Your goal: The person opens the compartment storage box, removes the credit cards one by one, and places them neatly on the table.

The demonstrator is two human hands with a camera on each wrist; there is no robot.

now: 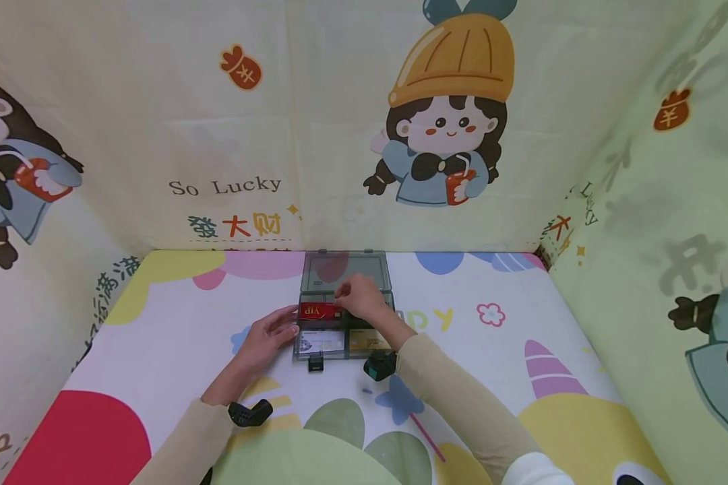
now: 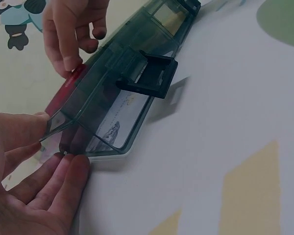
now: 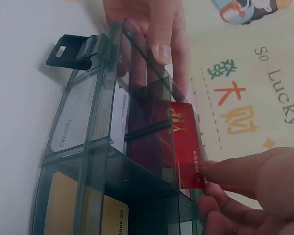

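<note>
A clear grey plastic compartment box [image 1: 348, 330] lies on the table with its lid [image 1: 347, 273] raised at the far side. My left hand [image 1: 265, 338] grips the box's left wall; in the left wrist view the thumb [image 2: 27, 128] is at the rim and the other fingers are against the side. With my right hand [image 1: 362, 298] I pinch the edge of a red VIP card [image 3: 187, 147], which stands partly above a far-left compartment. A white card [image 1: 321, 341] lies in the front-left compartment and a gold card [image 1: 367, 339] in the front-right one.
A black latch [image 1: 315, 364] sticks out from the box's front edge. The box rests on a patterned tablecloth [image 1: 461, 377], with printed cloth walls [image 1: 327, 135] behind and at both sides. Dark wrist devices [image 1: 251, 413] are worn on both arms.
</note>
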